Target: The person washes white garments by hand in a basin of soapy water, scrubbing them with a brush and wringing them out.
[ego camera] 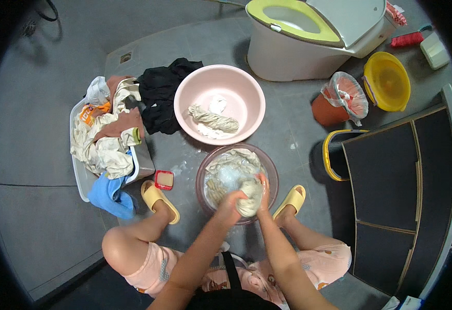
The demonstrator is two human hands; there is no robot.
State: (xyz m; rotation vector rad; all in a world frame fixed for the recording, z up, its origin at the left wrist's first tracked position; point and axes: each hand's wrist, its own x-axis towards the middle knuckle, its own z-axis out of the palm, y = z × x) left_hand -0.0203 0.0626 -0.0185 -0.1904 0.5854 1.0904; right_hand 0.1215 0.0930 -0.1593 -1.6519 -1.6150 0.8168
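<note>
A bunched, wet cream cloth (249,198) is gripped between my left hand (231,204) and my right hand (264,190). Both hands are over a brownish translucent basin (275,178) that stands on the floor between my feet. Sudsy water (229,176) fills this basin, with more pale cloth (243,155) soaking along its far side. Just beyond stands a larger pink basin (220,71); a twisted cream cloth (214,119) and some white cloth pieces lie in it. To the left of the basins, a bar of soap (165,179) rests in a red dish.
A plastic laundry basket (80,186) overflows with clothes at the left, a blue cloth (111,197) hanging over its edge. Black clothing (160,99) lies beside the pink basin. A toilet (295,58), a lined bin (328,110), a yellow basin (386,81), a black bucket (328,159) and a dark cabinet (385,174) stand right.
</note>
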